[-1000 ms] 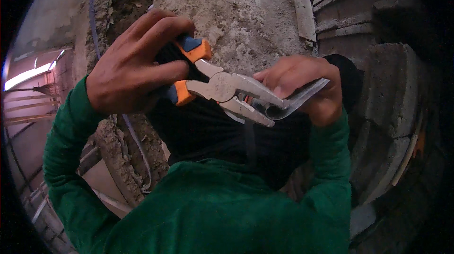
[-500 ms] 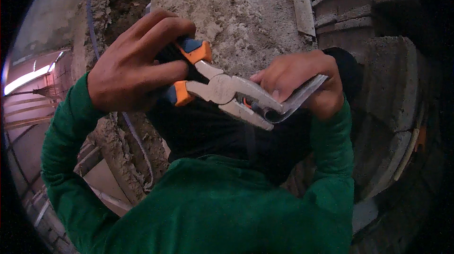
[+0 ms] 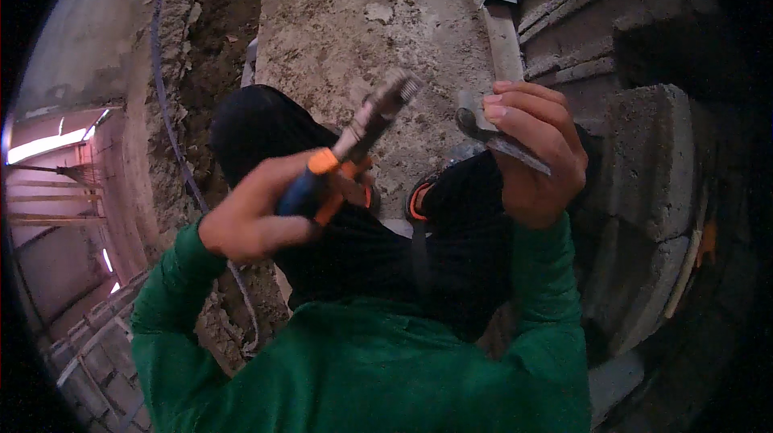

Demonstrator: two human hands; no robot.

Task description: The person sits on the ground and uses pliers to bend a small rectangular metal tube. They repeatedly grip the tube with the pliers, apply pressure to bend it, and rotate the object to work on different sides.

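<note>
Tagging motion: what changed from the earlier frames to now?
Left hand moved down in the picture, taking the pliers off the curled metal strip; their jaws now point up and right. The right hand turned the strip, its curl swinging up. Both hands kept their holds.

Blue-and-orange handles (image 3: 301, 193) on grey pliers (image 3: 369, 120), dull grey metal strip (image 3: 501, 143), plain green shirt (image 3: 386, 377), black trousers (image 3: 469, 206), orange-trimmed dark sandals (image 3: 415, 202), mottled grey-brown ground (image 3: 346, 14), bluish-grey cord (image 3: 164, 103)

Left hand (image 3: 262, 211) gripping pliers (image 3: 348, 145), blurred, orange-and-blue handles, nose angled away from the body | right hand (image 3: 543, 147) holding grey strip (image 3: 509, 145), far end curled, clear of the pliers | rough slab (image 3: 338, 22) beyond dark-trousered knees | concrete block (image 3: 654, 159), person's right
</note>
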